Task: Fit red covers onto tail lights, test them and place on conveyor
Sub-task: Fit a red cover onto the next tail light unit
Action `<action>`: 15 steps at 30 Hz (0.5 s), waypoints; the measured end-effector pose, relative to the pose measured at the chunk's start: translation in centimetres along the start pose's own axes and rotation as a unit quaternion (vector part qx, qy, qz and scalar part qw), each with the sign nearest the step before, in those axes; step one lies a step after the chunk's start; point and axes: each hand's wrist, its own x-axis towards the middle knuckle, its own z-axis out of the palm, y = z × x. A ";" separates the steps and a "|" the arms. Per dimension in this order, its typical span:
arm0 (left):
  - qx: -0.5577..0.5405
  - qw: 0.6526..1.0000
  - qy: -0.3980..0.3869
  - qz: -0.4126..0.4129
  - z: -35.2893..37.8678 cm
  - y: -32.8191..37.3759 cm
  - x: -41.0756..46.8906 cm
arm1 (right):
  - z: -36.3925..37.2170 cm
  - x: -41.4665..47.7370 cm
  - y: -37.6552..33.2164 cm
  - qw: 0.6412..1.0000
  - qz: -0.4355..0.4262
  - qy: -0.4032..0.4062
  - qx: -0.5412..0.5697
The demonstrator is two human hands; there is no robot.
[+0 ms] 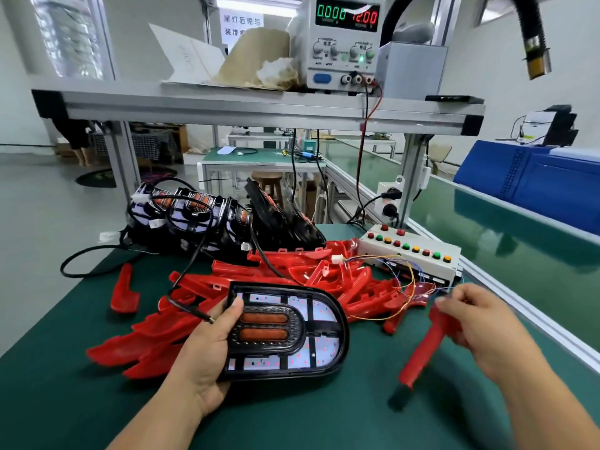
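Gripped in the left hand (207, 349), near centre: one tail light (289, 332), face up, thumb over its left edge, fingers curled beneath. Glossy black rim, D-shaped, flat end left, rounded end right, long axis left to right. White panels dotted red, two amber bars in a textured inset. Black cable trailing off the left end.

Pinched in the right hand (480, 329), just right of the light and apart from it: one red cover (425, 349), a narrow curved strip of smooth moulded plastic. Long axis from the fingers down toward near-left, free end hanging above the green mat (65, 401).

Probably next: swinging the cover leftward onto the light's rounded end, with the right hand the nearer one for that.

Behind, a loose heap of more covers (292, 280). Far left, stacked lights (194, 216). Right, a button box (412, 251) with thin wires, then the conveyor (519, 228).
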 end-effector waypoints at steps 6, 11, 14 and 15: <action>-0.033 0.998 0.031 0.037 0.4 -0.2 0.2 | 5.9 -4.1 -1.1 0.931 0.033 -0.133 0.337; -0.037 0.998 0.024 0.039 0.3 -0.2 -0.1 | 11.4 -5.8 0.6 0.929 0.082 -0.175 0.317; -0.024 0.999 0.018 0.037 0.3 -0.2 -0.1 | 11.3 -5.6 1.0 0.952 0.088 -0.190 0.223; -0.024 0.999 0.018 0.037 0.3 -0.2 -0.1 | 11.1 -5.5 1.1 0.962 0.080 -0.197 0.170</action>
